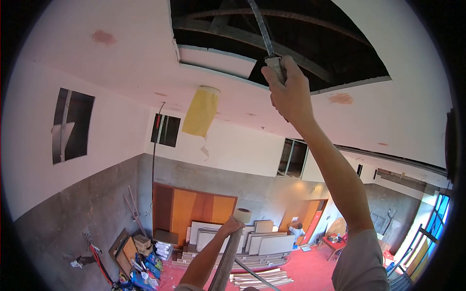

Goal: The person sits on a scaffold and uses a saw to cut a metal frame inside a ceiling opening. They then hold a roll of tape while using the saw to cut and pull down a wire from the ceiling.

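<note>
Raised to the ceiling opening (335,53), my right hand (293,92) is closed round the grey handle of a long, narrow-bladed hand tool (262,29). Its blade, mottled grey, points up into the dark space; whether the edge has teeth cannot be made out. Lower down, my left hand (230,228) wraps round the upper end of a wooden pole (227,259). A pale roll of tape (242,215) sits at the pole's top, right against those fingers. A cut strip of white ceiling board (218,62) borders the opening's left side.
A yellow sheet (201,111) hangs from the ceiling. Far below, boards (274,244) lean by wooden doors (194,208), and strips (262,279) lie on the red floor (315,266). Another person (295,230) is near the far doorway. Bags and tools (143,271) crowd the lower left.
</note>
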`<state>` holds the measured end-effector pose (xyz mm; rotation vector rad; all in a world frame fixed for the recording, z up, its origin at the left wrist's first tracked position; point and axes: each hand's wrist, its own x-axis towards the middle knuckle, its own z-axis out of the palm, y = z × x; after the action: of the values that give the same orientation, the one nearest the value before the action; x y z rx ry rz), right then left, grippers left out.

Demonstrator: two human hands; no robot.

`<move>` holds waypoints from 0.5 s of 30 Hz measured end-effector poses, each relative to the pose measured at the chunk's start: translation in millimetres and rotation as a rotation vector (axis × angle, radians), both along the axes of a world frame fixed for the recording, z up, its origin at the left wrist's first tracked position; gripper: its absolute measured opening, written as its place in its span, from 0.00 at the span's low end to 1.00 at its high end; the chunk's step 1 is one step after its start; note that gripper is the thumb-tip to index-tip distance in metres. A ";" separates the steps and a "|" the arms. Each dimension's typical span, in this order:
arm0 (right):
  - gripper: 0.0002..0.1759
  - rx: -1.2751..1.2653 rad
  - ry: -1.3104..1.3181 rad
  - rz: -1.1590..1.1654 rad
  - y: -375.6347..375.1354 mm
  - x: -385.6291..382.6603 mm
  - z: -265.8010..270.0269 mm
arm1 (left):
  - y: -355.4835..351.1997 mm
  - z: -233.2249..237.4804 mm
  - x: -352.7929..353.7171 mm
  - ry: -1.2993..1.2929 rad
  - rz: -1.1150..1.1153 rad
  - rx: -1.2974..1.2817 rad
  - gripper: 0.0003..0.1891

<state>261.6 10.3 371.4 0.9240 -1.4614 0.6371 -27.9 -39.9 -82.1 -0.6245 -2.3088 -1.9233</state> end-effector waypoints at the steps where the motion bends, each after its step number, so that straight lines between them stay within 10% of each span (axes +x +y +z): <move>1: 0.14 -0.004 0.015 -0.002 -0.4 0.0 0.4 | -0.3 2.2 4.1 -0.008 0.017 -0.002 0.30; 7: 0.15 -0.029 0.006 0.002 -2.6 -4.1 -3.8 | 1.5 10.9 13.9 -0.012 0.069 0.011 0.31; 12: 0.14 0.420 -0.346 -0.139 29.4 -40.5 -134.7 | 4.9 -13.2 -13.7 -0.002 0.105 0.007 0.32; 15: 0.15 0.136 -0.256 -0.060 41.7 -43.7 -121.1 | 5.6 -16.0 -20.1 0.064 0.039 0.017 0.31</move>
<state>217.9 52.0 250.3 0.9235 -1.7725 0.6351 -48.0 -34.4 -98.2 -0.6242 -2.2474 -1.8757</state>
